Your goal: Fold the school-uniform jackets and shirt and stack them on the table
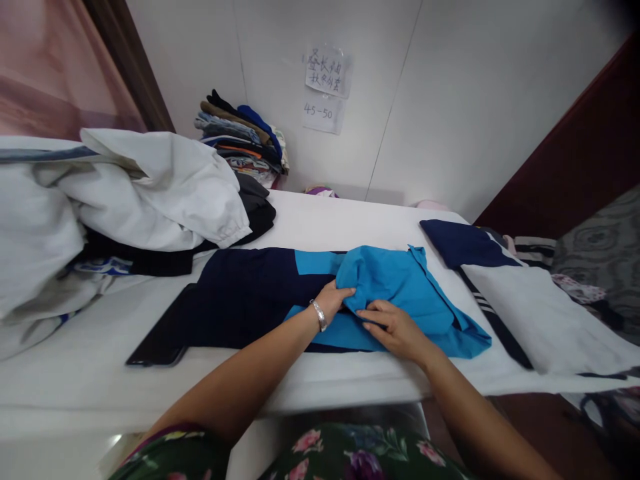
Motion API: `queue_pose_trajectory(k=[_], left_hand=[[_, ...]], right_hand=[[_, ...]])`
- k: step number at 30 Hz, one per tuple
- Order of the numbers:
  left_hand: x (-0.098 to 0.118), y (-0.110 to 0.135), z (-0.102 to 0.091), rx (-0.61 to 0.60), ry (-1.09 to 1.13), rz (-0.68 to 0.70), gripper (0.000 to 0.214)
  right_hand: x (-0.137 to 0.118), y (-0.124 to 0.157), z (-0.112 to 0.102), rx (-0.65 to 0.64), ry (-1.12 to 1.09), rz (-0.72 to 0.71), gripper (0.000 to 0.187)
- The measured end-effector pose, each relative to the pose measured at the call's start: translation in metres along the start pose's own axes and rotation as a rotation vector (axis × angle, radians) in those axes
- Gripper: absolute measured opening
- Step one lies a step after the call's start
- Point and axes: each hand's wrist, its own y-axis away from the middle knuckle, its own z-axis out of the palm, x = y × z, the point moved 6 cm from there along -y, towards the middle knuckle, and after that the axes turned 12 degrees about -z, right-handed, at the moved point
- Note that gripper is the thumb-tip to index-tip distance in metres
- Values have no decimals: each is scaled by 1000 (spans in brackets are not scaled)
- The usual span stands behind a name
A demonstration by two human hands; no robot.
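Note:
A navy and bright blue garment (260, 293) lies spread across the white table (90, 373). Its bright blue part (400, 287) is folded over on the right. My left hand (334, 299), with a silver bracelet at the wrist, has its fingers closed on an edge of that blue fold. My right hand (393, 327) rests on the blue cloth just beside it, fingers stretched flat and pressing down.
A heap of white and dark clothes (125, 200) fills the table's left. A stack of folded clothes (243, 137) stands against the back wall under paper notes (327, 73). A navy and white garment (500, 287) lies at the right. A dark phone (160, 337) sits near the front edge.

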Motion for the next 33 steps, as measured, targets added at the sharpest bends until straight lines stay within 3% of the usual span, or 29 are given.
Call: queue_pose_trajectory(k=[4,8,10,14,17,20,22,24,26,29,33], left_hand=[[1,-2,2,-136,131,-37,29],[6,1,6,-252,241,-52,24],[6,0,6,-257,285,-69,24],[1,-8,1,-140,250,-133,37],[13,-8,-12,58,32,33,56],[43,13,-19,311,-438,417,67],[56,31,-8,352,-788,680,61],[53,40,6,283,-1081,814,54],[42,36,13,221,-1276,778,52],[26,18,8,233,-1405,589,54],[21,8,0,231,-1406,513,55]], right_hand=[[10,-2,-20,168,-111,69,34],[21,-4,-40,353,24,124,38],[25,-5,-34,308,83,125,44],[35,-1,0,80,106,145,56],[39,3,15,6,152,169,57],[38,4,18,-27,185,177,56],[37,3,19,-49,199,180,56],[36,3,20,-71,212,186,57],[34,2,21,-90,215,192,55],[32,2,17,-91,176,156,49],[41,2,-16,71,187,121,45]])
